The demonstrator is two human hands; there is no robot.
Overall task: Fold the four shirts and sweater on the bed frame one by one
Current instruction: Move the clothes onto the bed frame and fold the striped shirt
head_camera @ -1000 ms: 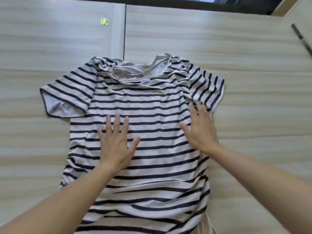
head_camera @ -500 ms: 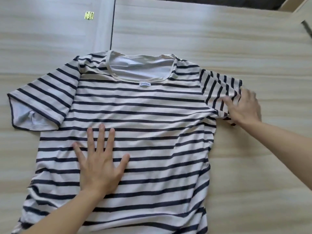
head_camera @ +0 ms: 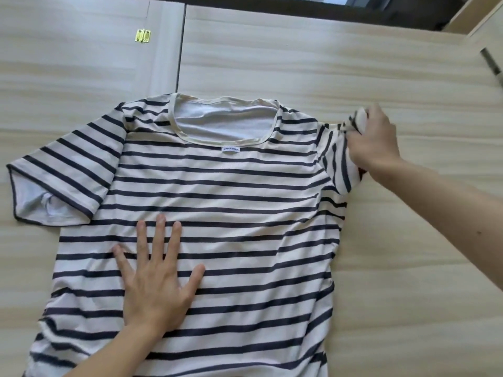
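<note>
A cream T-shirt with dark navy stripes (head_camera: pixel 245 202) lies spread flat on the pale wooden bed frame (head_camera: pixel 408 268), collar away from me, a small white label below the neckline. My left hand (head_camera: pixel 156 281) rests flat on the lower left of the chest with its fingers spread. My right hand (head_camera: pixel 374 140) is closed on the right sleeve (head_camera: pixel 337 164), which is bunched and lifted at its end. The left sleeve (head_camera: pixel 57 180) lies flat, pointing out to the left. The shirt's hem runs out of the bottom of the view.
The bed frame's panels meet at a dark seam (head_camera: pixel 181 47) above the collar, with a small brass hinge (head_camera: pixel 143 36) to its left. A dark gap (head_camera: pixel 353 6) runs along the far edge. No other garment shows.
My right hand went from lying on the right sleeve to gripping and bunching its end, lifting it. My left hand stayed pressed on the chest. The view shifted slightly.
</note>
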